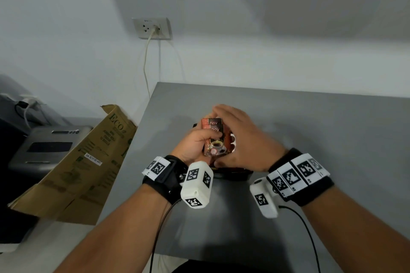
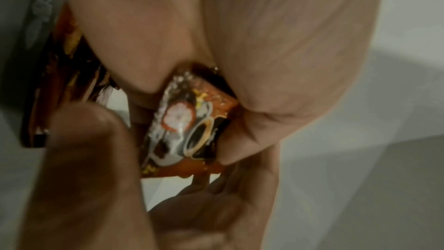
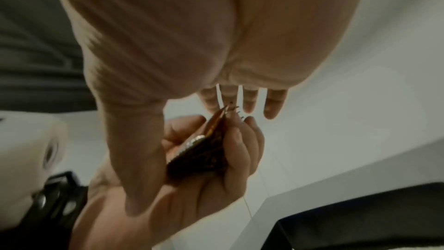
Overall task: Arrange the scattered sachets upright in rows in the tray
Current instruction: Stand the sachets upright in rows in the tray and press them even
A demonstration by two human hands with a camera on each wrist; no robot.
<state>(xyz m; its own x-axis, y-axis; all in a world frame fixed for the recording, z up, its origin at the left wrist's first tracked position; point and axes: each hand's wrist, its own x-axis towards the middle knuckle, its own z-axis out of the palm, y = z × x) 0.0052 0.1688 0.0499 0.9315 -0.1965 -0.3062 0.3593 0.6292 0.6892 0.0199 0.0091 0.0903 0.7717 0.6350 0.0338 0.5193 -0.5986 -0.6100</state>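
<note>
A small stack of brown-and-red coffee sachets (image 1: 214,139) stands upright above the middle of the grey table (image 1: 321,131). My left hand (image 1: 195,143) grips it from the left, thumb across the front. The right hand (image 1: 241,137) arches over the stack, its straight fingers touching the top edge and its thumb near the bottom edge. In the left wrist view the front sachet (image 2: 185,126) shows a coffee cup print. In the right wrist view the stack (image 3: 204,149) is seen edge-on in my left palm. The black tray (image 1: 235,175) lies under the hands, mostly hidden.
A brown cardboard box (image 1: 88,162) leans against the table's left edge. A grey machine (image 1: 48,146) sits further left. A wall socket (image 1: 153,27) with a plugged cable is behind the table. Bare tabletop lies to the right of the hands.
</note>
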